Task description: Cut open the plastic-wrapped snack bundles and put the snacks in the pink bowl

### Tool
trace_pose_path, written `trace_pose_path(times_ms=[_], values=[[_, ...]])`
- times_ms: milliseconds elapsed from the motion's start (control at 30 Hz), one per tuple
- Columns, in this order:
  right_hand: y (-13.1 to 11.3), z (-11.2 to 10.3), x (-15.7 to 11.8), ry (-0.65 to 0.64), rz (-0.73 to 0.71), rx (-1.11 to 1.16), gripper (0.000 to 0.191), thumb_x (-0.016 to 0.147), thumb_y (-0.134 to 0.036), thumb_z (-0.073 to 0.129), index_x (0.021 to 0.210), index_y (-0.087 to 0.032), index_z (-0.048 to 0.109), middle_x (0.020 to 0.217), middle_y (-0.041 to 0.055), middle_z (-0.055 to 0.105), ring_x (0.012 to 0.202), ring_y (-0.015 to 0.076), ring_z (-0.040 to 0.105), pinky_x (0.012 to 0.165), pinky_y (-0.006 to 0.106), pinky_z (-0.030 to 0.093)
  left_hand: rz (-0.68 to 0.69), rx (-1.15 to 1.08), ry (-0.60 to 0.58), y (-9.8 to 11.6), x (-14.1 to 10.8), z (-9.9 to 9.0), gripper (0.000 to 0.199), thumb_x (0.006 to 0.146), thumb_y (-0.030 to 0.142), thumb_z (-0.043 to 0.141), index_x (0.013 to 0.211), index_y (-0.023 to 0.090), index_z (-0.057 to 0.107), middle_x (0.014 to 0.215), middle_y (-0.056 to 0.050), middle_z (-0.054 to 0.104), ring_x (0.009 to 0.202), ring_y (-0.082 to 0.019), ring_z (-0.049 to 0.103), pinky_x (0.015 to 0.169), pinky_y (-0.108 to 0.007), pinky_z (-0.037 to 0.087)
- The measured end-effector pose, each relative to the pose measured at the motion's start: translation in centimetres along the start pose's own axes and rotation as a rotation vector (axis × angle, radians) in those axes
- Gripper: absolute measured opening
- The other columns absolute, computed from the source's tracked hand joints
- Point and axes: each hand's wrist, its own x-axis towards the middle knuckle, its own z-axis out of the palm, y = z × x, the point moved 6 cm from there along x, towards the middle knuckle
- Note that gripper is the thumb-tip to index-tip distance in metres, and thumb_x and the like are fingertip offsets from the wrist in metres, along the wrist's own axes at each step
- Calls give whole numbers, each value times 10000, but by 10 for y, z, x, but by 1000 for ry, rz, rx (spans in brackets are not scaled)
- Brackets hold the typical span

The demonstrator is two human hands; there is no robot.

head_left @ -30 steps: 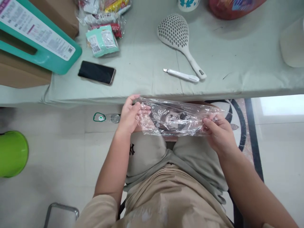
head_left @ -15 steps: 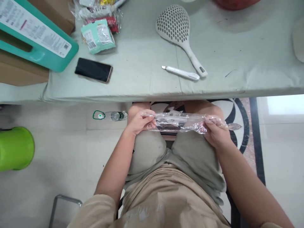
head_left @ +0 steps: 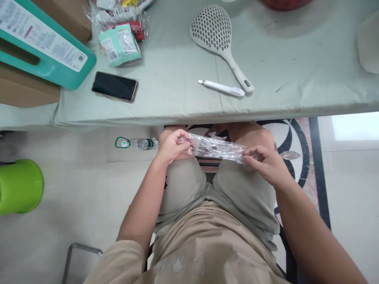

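A crinkled clear plastic bag (head_left: 217,148) is stretched between my two hands, above my lap and just below the table edge. My left hand (head_left: 174,146) pinches its left end between thumb and fingers. At the other end, my right hand (head_left: 265,161) grips the plastic, with fingers curled around it. The bag is see-through and looks flat; I cannot make out anything inside it. On the table beyond lie a white utility knife (head_left: 222,88) with its blade tip showing and a pale slotted skimmer (head_left: 214,33).
On the table (head_left: 166,98) are a phone (head_left: 115,86), snack packets (head_left: 121,45), a teal jug (head_left: 79,65), a cardboard box (head_left: 29,90), part of a red bowl (head_left: 287,3) and a white container (head_left: 368,43). A plastic bottle (head_left: 143,144) and a green bucket (head_left: 20,186) are on the floor.
My right hand has moved slightly left, closer to my left hand. The bag now slants down to the right and looks more bunched and narrower. My view has shifted slightly.
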Motion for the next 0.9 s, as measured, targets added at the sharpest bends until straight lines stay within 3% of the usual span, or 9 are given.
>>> trace_pose_path(times_ms=[100, 233, 333, 467, 600, 667, 800, 900], values=[[-3, -5, -5, 20, -30, -88, 477, 729, -404, 785, 1149, -211, 670, 806, 15, 700, 632, 160, 572, 589, 293, 456, 24, 87, 8, 4, -3, -4, 327, 663, 237, 830, 852, 179, 569, 790, 16, 687, 656, -114, 680, 603, -209, 532], [1, -11, -6, 59, -29, -118, 254, 805, -443, 732, 903, -223, 653, 794, 25, 684, 695, 177, 609, 655, 317, 484, 62, -17, 46, 15, -6, -5, 542, 608, 219, 876, 1010, 214, 511, 862, 30, 710, 621, -112, 693, 558, -198, 535], [5, -10, -7, 76, -20, 28, 271, 848, -477, 724, 830, -240, 594, 785, 28, 699, 721, 190, 652, 701, 341, 538, -4, -63, 21, 19, -8, -1, 704, 591, 271, 920, 1157, 217, 505, 847, 19, 741, 631, -140, 718, 538, -202, 549], [9, 0, -7, -7, 29, 265, 298, 859, -505, 750, 881, -245, 606, 695, 17, 694, 614, 185, 669, 597, 330, 572, -123, 105, -56, 17, -9, 2, 439, 642, 363, 918, 901, 142, 641, 674, 10, 699, 542, -95, 641, 485, -170, 515], [12, 2, -7, 4, 12, 447, 325, 786, -496, 833, 878, -223, 682, 605, -9, 653, 520, 152, 628, 503, 289, 539, -172, 94, -69, 9, -10, -4, 490, 598, 452, 952, 869, 163, 664, 606, 18, 688, 469, -111, 616, 437, -207, 520], [12, 2, -7, -5, -16, 519, 323, 759, -490, 863, 838, -218, 709, 607, -2, 663, 521, 148, 631, 508, 289, 547, -126, 36, -87, 9, -10, -7, 483, 578, 476, 961, 821, 159, 689, 603, -1, 695, 482, -121, 632, 460, -220, 533], [8, -2, -10, -15, -72, 528, 327, 731, -519, 887, 776, -224, 752, 694, 33, 719, 596, 165, 684, 571, 301, 583, 1, 2, -94, 15, -10, -12, 291, 599, 367, 924, 693, 151, 753, 627, -40, 708, 567, -138, 663, 537, -236, 539], [0, -6, -17, -47, -167, 447, 453, 798, -663, 767, 797, -210, 788, 736, 80, 744, 672, 220, 718, 626, 353, 598, 47, -18, -129, 22, -8, -10, 431, 707, 572, 736, 657, 147, 783, 707, -124, 754, 670, -229, 702, 599, -333, 561]])
